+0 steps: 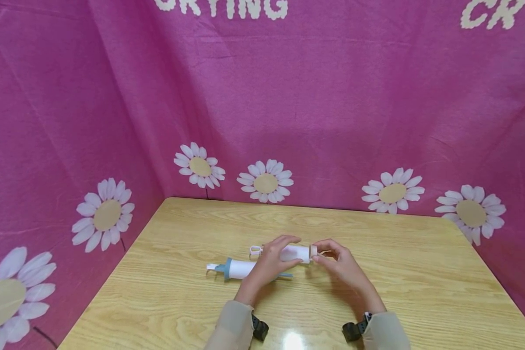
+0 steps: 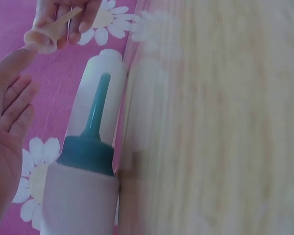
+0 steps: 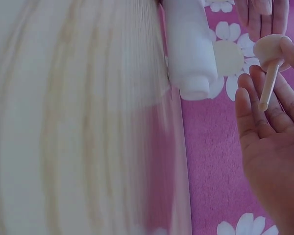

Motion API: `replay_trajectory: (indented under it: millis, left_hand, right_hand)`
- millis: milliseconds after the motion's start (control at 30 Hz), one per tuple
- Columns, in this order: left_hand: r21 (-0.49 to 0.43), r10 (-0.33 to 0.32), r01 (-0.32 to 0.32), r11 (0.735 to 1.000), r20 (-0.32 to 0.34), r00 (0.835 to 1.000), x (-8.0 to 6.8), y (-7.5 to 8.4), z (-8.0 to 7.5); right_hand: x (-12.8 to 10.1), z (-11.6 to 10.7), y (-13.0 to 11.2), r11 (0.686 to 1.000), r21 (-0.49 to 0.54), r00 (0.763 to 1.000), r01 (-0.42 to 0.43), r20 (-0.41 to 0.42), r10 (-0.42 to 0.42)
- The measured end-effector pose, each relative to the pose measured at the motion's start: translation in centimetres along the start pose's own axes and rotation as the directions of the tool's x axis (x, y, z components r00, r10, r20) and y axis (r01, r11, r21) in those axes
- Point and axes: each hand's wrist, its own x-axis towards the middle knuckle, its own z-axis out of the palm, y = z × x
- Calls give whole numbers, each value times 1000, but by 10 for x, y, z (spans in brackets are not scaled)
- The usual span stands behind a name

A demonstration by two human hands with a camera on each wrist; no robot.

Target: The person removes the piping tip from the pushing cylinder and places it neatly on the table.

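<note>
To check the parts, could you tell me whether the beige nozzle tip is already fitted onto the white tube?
No: in the right wrist view the beige nozzle tip sits pinched in the right hand, apart from the white tube.

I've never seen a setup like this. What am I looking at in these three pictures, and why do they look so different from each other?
There is no machine here: a person works with two bare hands and wears three cameras. The wide picture comes from the head and looks down at a wooden table with pink daisy cloth behind it. The other two come from the wrists, so they are close and blurry.

On the table lies a white bottle with a teal nozzle. The left hand holds a second white bottle above the table. The right hand pinches a small beige cap with a thin stem, just off that bottle's end. The right wrist view shows the cap best.
</note>
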Motion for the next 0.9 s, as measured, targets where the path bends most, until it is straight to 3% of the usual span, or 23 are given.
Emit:
replay_trajectory:
  millis: [267, 467, 633, 900]
  left_hand:
    - [12, 37, -37, 999, 24, 999, 0, 4, 5]
    - [0, -6, 6, 1000, 57, 998, -1, 7, 4]
    - [-1, -6, 6, 1000, 64, 998, -1, 7, 4]
    - [-13, 68, -68, 998, 10, 998, 0, 5, 2]
  right_hand:
    - [2, 8, -1, 1000, -15, 999, -11, 36, 12]
    - [2, 10, -2, 999, -16, 999, -33, 30, 34]
    - [0, 8, -2, 999, -3, 999, -33, 42, 33]
    - [-4, -2, 3, 982, 59, 984, -177, 22, 176]
